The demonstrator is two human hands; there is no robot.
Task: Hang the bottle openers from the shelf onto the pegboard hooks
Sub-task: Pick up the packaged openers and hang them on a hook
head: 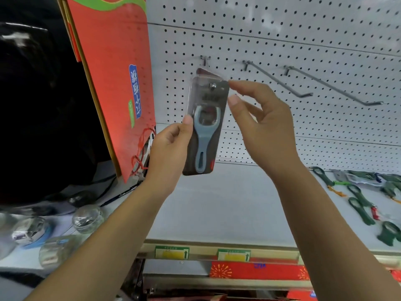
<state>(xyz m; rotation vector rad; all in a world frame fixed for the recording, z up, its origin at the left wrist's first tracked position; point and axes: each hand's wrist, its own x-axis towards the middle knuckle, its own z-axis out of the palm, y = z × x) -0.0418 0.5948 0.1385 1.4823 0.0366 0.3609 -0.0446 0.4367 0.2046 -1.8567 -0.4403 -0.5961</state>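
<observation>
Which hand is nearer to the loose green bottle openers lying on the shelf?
Right. The right hand pinches the top corner of the packaged bottle opener, on the side toward the green bottle openers. The left hand holds the package's far edge.

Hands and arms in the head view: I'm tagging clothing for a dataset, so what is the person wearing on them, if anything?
Nothing shows. The left hand and right hand are bare, without gloves, rings or a watch. Both forearms are uncovered up to the bottom edge of the picture, so no sleeve or cuff is in view. The fingernails look short and plain. Anything worn above the forearms lies outside the picture.
</observation>
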